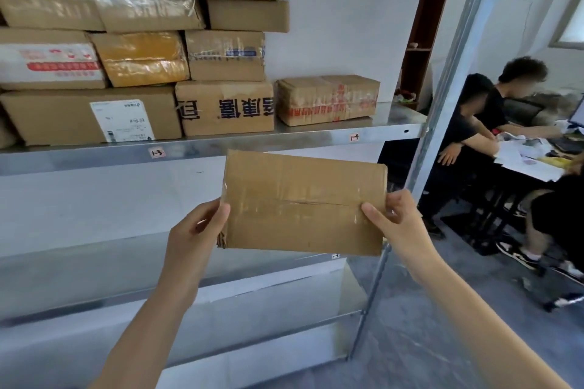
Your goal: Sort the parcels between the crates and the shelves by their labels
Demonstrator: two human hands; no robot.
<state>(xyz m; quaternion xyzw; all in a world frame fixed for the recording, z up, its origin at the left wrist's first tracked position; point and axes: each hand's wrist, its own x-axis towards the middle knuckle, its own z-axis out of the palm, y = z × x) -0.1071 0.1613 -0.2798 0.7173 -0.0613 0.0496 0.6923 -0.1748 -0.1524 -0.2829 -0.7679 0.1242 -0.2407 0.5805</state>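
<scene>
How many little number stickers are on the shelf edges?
3 stickers: one left and one right on the upper shelf edge; one just below the held parcel, which may hide more.

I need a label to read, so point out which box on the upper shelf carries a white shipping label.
The long cardboard box at the stack's bottom left; the others show only tape or printed lettering.

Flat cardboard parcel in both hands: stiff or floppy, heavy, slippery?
Probably stiff: the flat cardboard parcel shows no sag though the left hand and right hand pinch only its side edges. Likely light, as thumb-and-finger grips suffice. Glossy tape under the thumbs may be slippery.
</scene>
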